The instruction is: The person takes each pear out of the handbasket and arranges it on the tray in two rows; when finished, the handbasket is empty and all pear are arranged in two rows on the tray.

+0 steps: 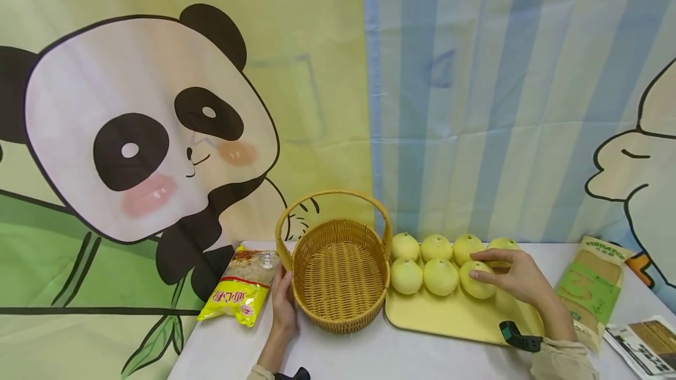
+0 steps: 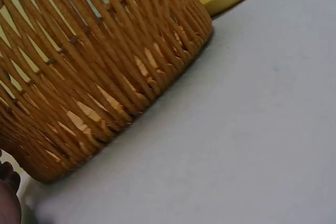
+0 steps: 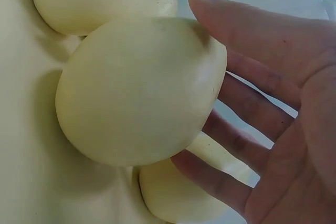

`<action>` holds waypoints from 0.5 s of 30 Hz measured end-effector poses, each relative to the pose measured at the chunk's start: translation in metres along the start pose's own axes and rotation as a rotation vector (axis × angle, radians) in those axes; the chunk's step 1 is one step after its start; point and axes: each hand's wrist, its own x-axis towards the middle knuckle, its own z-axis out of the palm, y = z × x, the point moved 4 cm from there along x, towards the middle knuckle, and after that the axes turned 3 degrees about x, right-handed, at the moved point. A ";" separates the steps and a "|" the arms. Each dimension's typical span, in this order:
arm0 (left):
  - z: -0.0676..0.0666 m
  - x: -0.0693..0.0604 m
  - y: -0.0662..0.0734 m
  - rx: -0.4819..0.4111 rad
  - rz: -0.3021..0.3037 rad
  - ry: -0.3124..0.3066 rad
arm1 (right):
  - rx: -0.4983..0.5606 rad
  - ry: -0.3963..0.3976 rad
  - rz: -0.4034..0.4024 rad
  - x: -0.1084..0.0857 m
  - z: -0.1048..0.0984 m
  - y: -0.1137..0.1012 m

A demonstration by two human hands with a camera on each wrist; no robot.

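Observation:
A round wicker basket (image 1: 340,315) with a tall arched handle stands upright with nothing inside. Against its left side rests my left hand (image 1: 284,306), fingers along the outer wall; in the left wrist view only a bit of that hand (image 2: 9,198) shows at the edge. Several pale yellow melons (image 1: 440,277) sit in two rows on a yellow tray (image 1: 443,321). My right hand (image 1: 520,277) holds the front-right melon (image 1: 477,280), thumb on the near side and fingers over the top. Up close, the fingers pass behind this melon (image 3: 139,93), hiding their tips.
A yellow-and-red food packet (image 1: 243,286) lies left of the basket. Right of the tray lies a tan-and-green packet (image 1: 591,286), with a white-and-brown packet (image 1: 646,345) nearer the table's right side. Behind the white table (image 1: 338,362) hangs a cartoon panda curtain (image 1: 317,75).

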 end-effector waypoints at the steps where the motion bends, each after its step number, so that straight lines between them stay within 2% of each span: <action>1: -0.001 0.001 0.003 -0.006 0.015 0.003 | -0.004 0.002 -0.002 0.001 0.000 0.000; 6: -0.010 0.004 0.023 -0.036 0.090 0.026 | -0.014 -0.014 -0.003 0.002 0.003 0.001; 10: -0.017 0.005 0.036 -0.029 0.119 0.052 | -0.020 -0.030 -0.002 0.002 0.006 0.002; 15: -0.019 0.007 0.050 0.006 0.173 0.048 | -0.031 -0.011 -0.007 0.001 0.003 -0.001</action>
